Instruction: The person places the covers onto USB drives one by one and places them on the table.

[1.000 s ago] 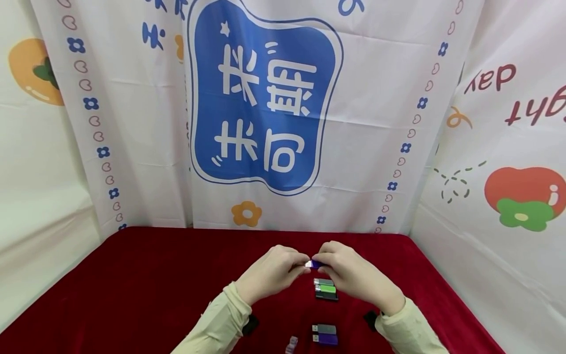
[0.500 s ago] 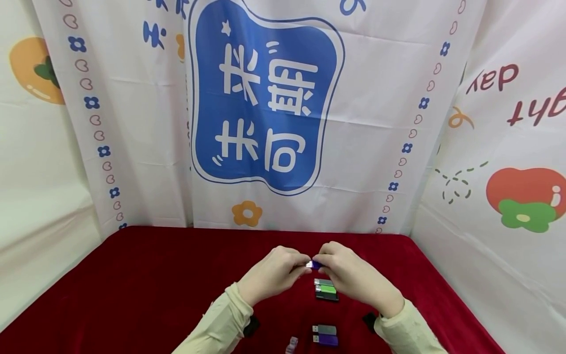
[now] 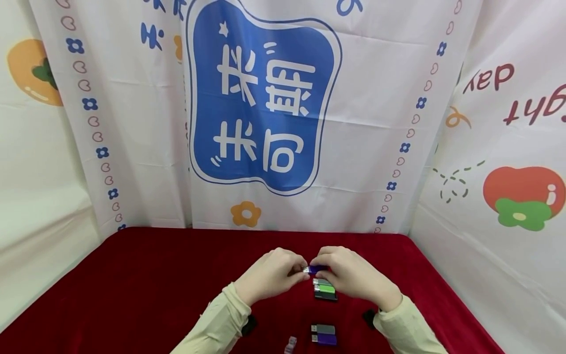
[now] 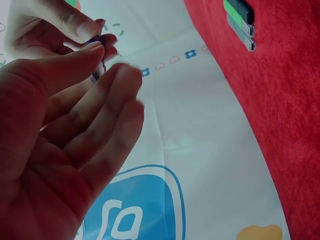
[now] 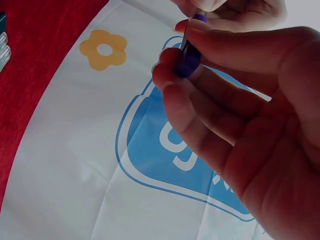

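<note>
A purple USB flash drive (image 3: 316, 269) with a bright metal plug is held between both hands above the red cloth. My right hand (image 3: 351, 275) pinches its purple body between thumb and fingers; the right wrist view shows the dark purple end (image 5: 189, 61) beyond the thumb. The fingertips of my left hand (image 3: 271, 273) pinch the plug end, partly covering it. Just below the hands in the head view lie a grey USB drive (image 3: 326, 282), a green one (image 3: 326, 289) and a black one (image 3: 325, 296), side by side.
Nearer the person, a second grey drive (image 3: 325, 329) and a second purple drive (image 3: 326, 339) lie on the red cloth (image 3: 155, 295). A small translucent piece (image 3: 290, 345) is left of them. Printed white curtains (image 3: 353, 206) stand behind and at both sides.
Both hands have come slightly lower in the head view, the purple drive with them. More of its metal plug shows between the left fingertips. The drives on the cloth have stayed put.
</note>
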Tool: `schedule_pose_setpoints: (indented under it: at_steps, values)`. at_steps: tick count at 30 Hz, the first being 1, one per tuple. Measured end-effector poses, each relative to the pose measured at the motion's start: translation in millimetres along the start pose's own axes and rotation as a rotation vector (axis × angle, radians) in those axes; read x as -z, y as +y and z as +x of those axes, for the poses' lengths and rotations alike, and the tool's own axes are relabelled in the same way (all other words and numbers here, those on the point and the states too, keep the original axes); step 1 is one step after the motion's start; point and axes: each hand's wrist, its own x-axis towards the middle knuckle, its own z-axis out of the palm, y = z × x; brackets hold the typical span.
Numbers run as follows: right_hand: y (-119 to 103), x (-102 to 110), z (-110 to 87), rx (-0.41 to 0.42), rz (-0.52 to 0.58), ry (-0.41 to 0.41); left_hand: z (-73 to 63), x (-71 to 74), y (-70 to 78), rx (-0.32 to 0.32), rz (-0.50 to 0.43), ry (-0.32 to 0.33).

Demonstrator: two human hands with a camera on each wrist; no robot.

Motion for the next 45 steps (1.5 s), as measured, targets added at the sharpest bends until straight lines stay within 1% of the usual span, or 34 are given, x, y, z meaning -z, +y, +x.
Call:
schedule_pose_setpoints:
  at_steps: [3,6,10,14,17,20,23,26,29,33,36,45]
  values:
    - [1,-1,0.0,-0.008,0.005,-0.004,-1.4,-0.1,1.3,0.029,0.039,0.012]
    - [2,0,0.3,-0.017,0.006,-0.004,-2.1,0.4,1.7,0.045,0.064,0.020]
    - [3,1,0.9,-0.024,0.001,-0.003,-2.7,1.1,0.7,0.059,0.078,0.015]
    - [4,1,0.9,-0.058,0.004,-0.018,-3.0,2.2,-0.4,0.086,0.100,0.003]
    - [9,-2,0.6,-0.104,0.013,-0.066,-3.5,3.7,-0.7,0.119,0.109,-0.008]
    - [17,-11,0.1,-0.149,-0.004,-0.154,-4.1,4.7,-1.1,0.143,0.106,-0.017]
    - [24,-24,-0.3,-0.175,-0.029,-0.241,-4.7,5.4,-1.0,0.146,0.098,-0.021]
    - [28,-36,-0.2,-0.183,-0.034,-0.286,-5.0,5.4,-0.7,0.148,0.083,-0.028]
    - [27,-46,0.7,-0.172,-0.045,-0.292,-4.6,4.9,-0.7,0.151,0.072,-0.038]
    - [26,-53,0.3,-0.155,-0.085,-0.290,-3.8,4.6,-0.9,0.149,0.061,-0.053]
    - [26,-56,-0.9,-0.156,-0.115,-0.287,-3.5,4.4,-1.0,0.148,0.055,-0.061]
    - [29,-63,-2.8,-0.171,-0.154,-0.281,-3.4,3.8,-0.4,0.140,0.038,-0.077]
